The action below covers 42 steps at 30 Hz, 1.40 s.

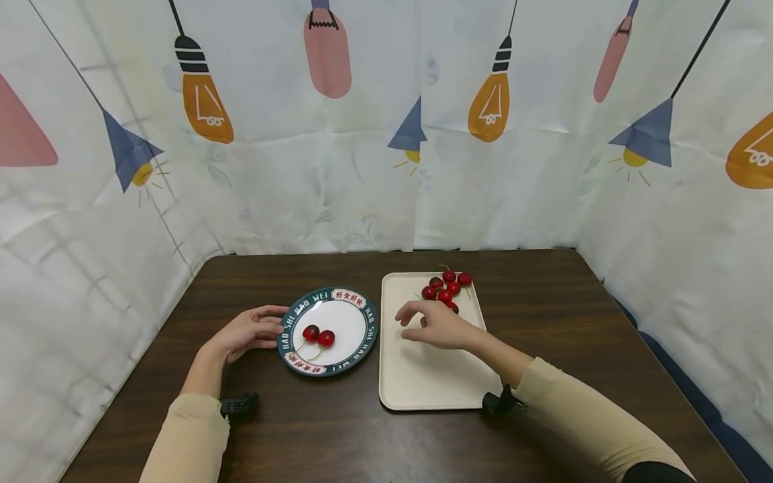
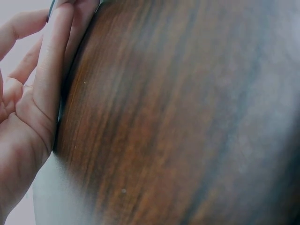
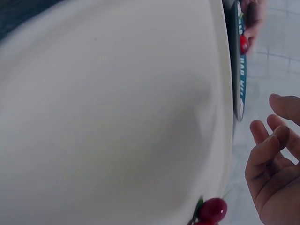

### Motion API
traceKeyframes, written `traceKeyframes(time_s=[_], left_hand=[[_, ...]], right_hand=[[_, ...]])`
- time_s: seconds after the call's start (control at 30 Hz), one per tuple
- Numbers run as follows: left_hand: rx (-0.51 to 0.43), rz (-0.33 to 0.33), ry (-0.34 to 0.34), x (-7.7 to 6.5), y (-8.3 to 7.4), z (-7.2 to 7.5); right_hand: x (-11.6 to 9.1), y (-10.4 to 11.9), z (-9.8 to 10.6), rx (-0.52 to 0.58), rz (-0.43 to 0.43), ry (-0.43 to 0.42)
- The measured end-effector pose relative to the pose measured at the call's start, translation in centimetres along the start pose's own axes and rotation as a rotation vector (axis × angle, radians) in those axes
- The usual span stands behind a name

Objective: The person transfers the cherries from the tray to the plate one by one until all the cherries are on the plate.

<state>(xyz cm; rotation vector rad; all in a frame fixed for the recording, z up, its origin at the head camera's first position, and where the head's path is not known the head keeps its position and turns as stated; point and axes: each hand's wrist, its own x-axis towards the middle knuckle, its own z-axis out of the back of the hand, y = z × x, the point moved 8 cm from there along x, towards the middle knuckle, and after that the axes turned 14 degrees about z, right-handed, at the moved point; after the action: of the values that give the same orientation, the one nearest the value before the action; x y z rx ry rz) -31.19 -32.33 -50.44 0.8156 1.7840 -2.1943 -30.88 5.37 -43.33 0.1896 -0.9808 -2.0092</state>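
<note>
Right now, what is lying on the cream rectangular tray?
Near the far right corner of the cream rectangular tray, red cherries lie clustered. In the head view, the right hand covers part of the tray, so what lies directly behind it cannot be seen.

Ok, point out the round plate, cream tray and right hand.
Round plate [image 1: 347,323], head view: bare white surface.
Cream tray [image 1: 423,384], head view: bare near end.
Right hand [image 1: 441,325], head view: back of hand.

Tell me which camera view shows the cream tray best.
The head view: it frames nearly the whole outline of the cream tray, though the right hand covers part. The right wrist view gives a cropped close-up; the left wrist view, none.
</note>
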Motion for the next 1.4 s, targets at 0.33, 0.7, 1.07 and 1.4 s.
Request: traceKeyframes(time_s=[0.33,0.7,1.07,1.4], left_hand=[[-0.005,-0.004,-0.001,-0.1,-0.1,-0.3],[0.0,-0.003,0.0,-0.2,-0.3,-0.3],[0.005,-0.007,0.004,-0.2,-0.4,-0.3],[0.009,-0.003,0.001,-0.1,-0.2,-0.4]], right_hand=[[-2.4,-1.4,2.0,0.004,-0.004,-0.085],[-4.7,-4.6,4.3,0.009,-0.148,-0.237],[-6.1,-7.1,6.2,-0.044,-0.308,-0.359],[-5.9,-8.5,5.8,-0.08,-0.384,-0.31]])
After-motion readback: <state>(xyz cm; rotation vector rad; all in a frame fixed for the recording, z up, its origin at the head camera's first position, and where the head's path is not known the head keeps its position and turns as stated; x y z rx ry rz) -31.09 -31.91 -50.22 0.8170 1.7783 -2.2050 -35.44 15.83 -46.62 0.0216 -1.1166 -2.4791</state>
